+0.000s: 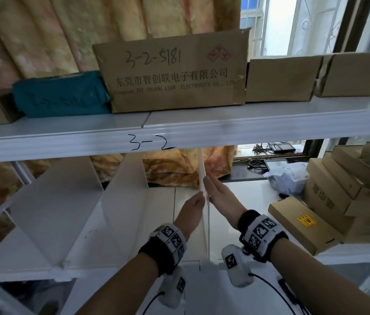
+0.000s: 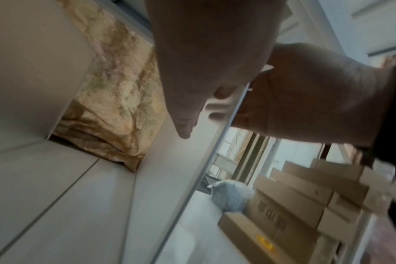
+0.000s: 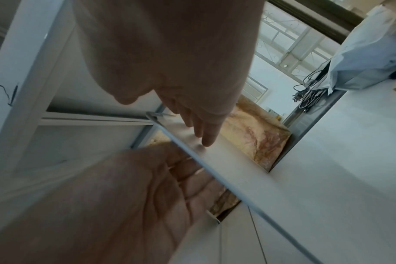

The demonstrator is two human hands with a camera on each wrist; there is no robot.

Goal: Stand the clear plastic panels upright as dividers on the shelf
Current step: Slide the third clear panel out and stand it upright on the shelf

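One clear panel [image 1: 207,223] stands upright on the white shelf [image 1: 247,201], seen edge-on at the centre. My left hand [image 1: 193,205] lies flat against its left face and my right hand [image 1: 220,194] flat against its right face, fingers straight. In the left wrist view the left hand [image 2: 203,62] points along the panel [image 2: 181,160], and the right hand [image 2: 305,98] is beyond it. From the right wrist, the right hand's fingertips [image 3: 206,139] touch the panel [image 3: 249,169], with the left hand [image 3: 113,196] behind it. Two more panels [image 1: 61,201] [image 1: 120,201] stand upright further left.
Stacked cardboard boxes [image 1: 343,189], a flat box with a yellow label [image 1: 302,226] and a plastic bag [image 1: 288,176] fill the shelf's right end. The upper shelf board marked 3-2 [image 1: 152,142] hangs close overhead, loaded with boxes [image 1: 172,71]. A patterned curtain [image 1: 179,169] hangs behind.
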